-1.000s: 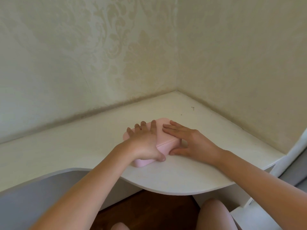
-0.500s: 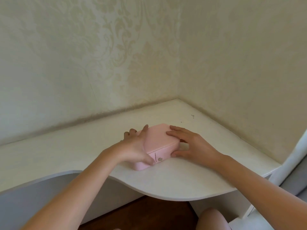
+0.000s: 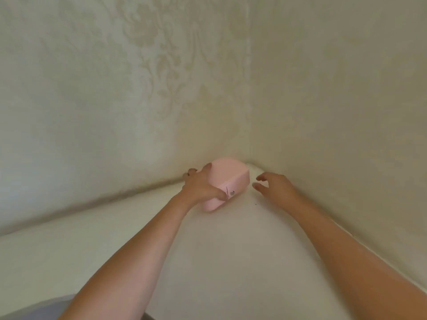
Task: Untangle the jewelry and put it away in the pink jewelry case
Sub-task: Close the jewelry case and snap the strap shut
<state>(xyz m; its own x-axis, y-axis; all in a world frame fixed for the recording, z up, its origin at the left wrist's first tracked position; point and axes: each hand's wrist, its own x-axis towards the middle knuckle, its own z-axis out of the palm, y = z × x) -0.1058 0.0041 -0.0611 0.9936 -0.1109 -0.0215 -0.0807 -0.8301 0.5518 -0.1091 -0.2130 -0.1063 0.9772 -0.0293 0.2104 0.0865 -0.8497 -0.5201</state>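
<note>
The pink jewelry case (image 3: 228,176) is closed, with its silver snap facing me. It stands far back on the white desk (image 3: 231,262), close to the corner of the two walls. My left hand (image 3: 201,187) grips its left end, thumb across the front beside the snap and fingers over the top edge. My right hand (image 3: 275,187) hovers just right of the case with fingers loosely curled, holding nothing and not touching it. No jewelry is in view.
Patterned cream walls meet at a corner (image 3: 249,112) right behind the case. The desk's curved front edge (image 3: 46,303) shows at the lower left.
The case has moved away from me, from near the desk's front edge toward the wall corner, held by my left hand. My right hand has come off the case.
</note>
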